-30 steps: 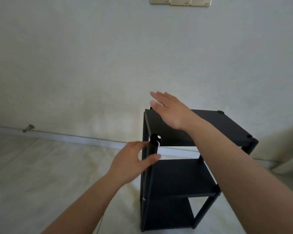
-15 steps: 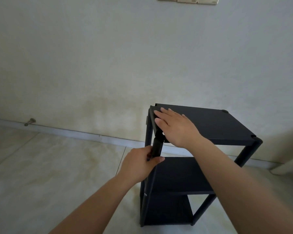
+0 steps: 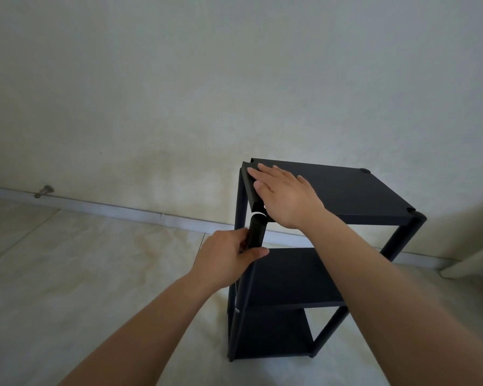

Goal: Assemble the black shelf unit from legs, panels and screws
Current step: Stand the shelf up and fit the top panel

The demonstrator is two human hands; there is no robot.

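Note:
A black three-tier shelf unit stands on the floor near the wall. Its top panel lies on the legs, with the near-left corner just above the top of the near-left leg. A white ring shows at that leg's top. My left hand grips this leg below the panel. My right hand rests flat, fingers straight, on the panel's left part. A small silver screw head shows on the left side at the middle shelf.
The unit stands on pale floor tiles close to a plain wall with a white skirting board. A small metal doorstop sticks out of the skirting at the left. A pale object's edge shows at the far right.
My right hand came down from above the unit and now lies flat on the top panel. My left hand closed round the near-left leg. The view has tilted slightly downward.

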